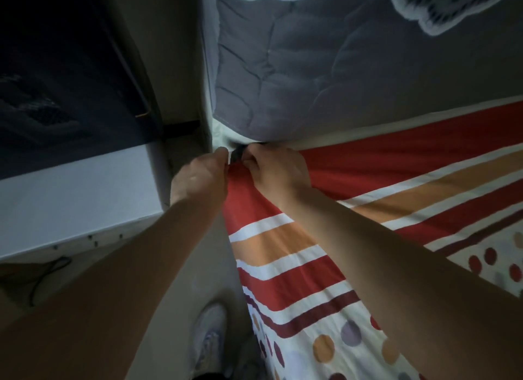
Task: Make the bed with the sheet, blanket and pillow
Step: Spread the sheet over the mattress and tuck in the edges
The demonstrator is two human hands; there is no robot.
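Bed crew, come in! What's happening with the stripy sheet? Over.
Corner work: left hand and right hand both pinch the stripy sheet. Just beyond, grey blanket crowds the corner.

Striped, dotted sheet [325,266] spread flat, grey blanket [325,76] (quilted) beyond

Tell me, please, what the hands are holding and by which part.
The left hand and right hand both pinch the striped sheet at its corner.

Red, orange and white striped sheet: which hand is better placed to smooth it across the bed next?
Probably right: the right hand sits over the sheet, the left hand at its edge.
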